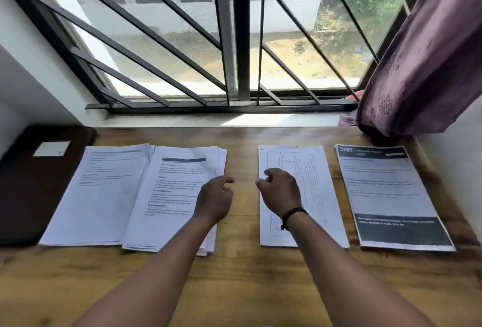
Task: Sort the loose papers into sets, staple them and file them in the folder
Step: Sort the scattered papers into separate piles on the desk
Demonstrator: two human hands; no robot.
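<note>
Over the wooden bench [234, 274], the left hand [215, 202] hovers, fingers loosely curled and holding nothing, above the thick fanned stack of white printed papers [172, 196]. The right hand [280, 191], equally relaxed and empty, hangs over the thin white table-printed sheets [310, 183]. These look light, floppy and slippery, best pinched at a corner. The dark folder [31, 183] lies far left.

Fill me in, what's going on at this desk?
A person is sorting papers on a wooden desk by a window. Four piles lie in a row, a dark folder at far left. The left hand hovers over the second pile, the right hand over the third pile. Neither holds anything.
</note>
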